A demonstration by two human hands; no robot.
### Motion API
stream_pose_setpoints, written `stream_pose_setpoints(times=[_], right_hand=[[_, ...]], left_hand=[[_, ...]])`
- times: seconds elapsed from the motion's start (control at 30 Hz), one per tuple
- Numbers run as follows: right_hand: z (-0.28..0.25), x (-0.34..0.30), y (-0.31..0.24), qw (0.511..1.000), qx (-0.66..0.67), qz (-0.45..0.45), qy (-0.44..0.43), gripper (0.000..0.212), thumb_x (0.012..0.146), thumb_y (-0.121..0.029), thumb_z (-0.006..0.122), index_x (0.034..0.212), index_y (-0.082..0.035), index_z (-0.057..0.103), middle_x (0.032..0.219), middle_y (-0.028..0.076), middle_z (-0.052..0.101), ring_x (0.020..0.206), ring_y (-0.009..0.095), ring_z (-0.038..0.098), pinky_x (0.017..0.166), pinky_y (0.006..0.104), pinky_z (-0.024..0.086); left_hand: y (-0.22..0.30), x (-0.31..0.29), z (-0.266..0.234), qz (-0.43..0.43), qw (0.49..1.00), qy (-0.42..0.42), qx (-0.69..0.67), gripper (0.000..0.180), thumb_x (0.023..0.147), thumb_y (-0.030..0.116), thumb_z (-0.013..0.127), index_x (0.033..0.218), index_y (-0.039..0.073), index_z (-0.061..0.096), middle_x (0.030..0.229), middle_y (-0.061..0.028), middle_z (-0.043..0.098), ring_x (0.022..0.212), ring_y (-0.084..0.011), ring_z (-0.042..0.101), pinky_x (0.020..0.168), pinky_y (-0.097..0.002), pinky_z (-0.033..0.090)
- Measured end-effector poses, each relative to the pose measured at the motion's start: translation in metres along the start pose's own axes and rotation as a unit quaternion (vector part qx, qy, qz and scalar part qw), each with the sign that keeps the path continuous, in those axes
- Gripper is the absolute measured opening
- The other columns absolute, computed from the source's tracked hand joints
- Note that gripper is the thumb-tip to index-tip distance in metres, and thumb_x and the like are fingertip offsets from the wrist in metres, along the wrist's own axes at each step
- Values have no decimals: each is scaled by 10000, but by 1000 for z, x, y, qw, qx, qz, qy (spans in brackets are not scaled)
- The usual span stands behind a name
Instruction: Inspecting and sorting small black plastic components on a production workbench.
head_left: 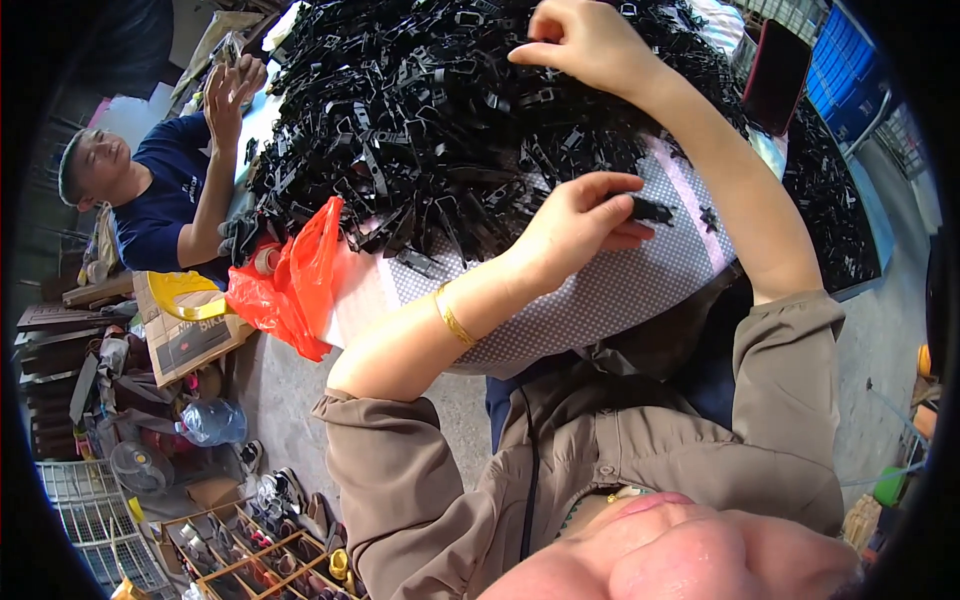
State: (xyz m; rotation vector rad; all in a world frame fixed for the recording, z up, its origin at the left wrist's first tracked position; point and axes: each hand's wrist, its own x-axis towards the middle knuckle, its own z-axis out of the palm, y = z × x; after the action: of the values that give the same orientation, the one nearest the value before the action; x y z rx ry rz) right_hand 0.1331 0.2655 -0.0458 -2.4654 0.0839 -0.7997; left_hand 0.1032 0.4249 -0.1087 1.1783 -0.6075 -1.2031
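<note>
A big heap of black plastic clips [400,120] covers the far part of the table. My left hand [575,225], with a gold bracelet at its wrist, is low over the near side of the table. Its fingers and thumb close on a black plastic clip [652,211], whose end sticks out to the right; the rest is hidden by the fingers. Farther away, my right hand [580,38] hovers at the heap, thumb and curled forefinger apart, with nothing visible between them. One small black piece [709,218] lies on the dotted cloth [560,320], right of my left hand.
A red plastic bag [295,285] hangs at the table's left edge, near a roll of tape [267,260]. At the far left a co-worker [165,190] sits with hands raised. A dark phone [777,78] stands at the right, near more black clips [825,200].
</note>
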Motion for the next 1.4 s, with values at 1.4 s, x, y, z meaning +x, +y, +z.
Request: stream_pose_setpoints(times=[1.4], right_hand=[[-39,-149,15,913,372,148,-74,262,790,-146,689,984,19,629,882,36,602,745,93,593,700,212,500]], left_hand=[[6,-4,-4,214,963,85,137,395,838,49,604,1208,-45,502,991,-90,622,832,-87,594,734,-203,491]])
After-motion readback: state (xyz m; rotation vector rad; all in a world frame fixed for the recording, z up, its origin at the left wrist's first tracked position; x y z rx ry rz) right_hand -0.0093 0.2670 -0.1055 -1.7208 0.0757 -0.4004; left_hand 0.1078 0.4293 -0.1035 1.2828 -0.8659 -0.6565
